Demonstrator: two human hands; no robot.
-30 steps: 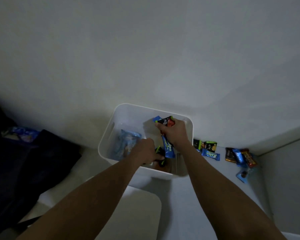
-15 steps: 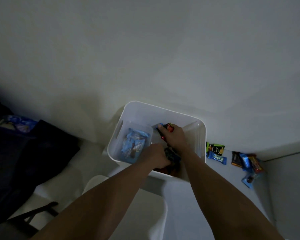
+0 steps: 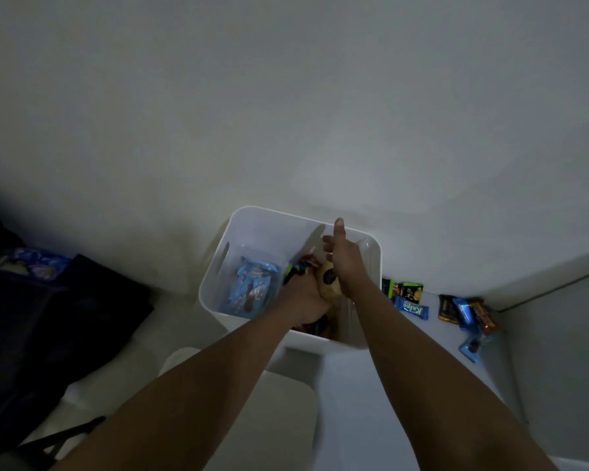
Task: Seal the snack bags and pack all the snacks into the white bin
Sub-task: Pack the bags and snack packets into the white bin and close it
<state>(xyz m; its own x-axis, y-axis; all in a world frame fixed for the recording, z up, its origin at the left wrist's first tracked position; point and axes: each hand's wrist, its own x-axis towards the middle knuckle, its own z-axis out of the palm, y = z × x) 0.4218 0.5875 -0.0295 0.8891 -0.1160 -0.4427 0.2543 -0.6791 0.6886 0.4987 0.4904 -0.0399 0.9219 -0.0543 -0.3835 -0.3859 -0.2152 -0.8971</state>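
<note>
Dim white tabletop (image 3: pixel 371 402) by a wall, with a dark cloth (image 3: pixel 65 317) at left. White bin (image 3: pixel 269 232) holds blue snack bags (image 3: pixel 252 290). Inside it the left hand (image 3: pixel 306 300) curls round a tan packet (image 3: pixel 329 283); the right hand (image 3: pixel 346 263) is loose, thumb straight, holding nothing. Loose snacks (image 3: pixel 456 307) lie right of the bin.

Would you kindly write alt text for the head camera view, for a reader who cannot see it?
A person's left hand and right hand reach into a white bin that holds a blue snack bag and other wrapped snacks, the right hand's fingers straight. More small snack packets lie loose on the white surface to the bin's right.
</note>
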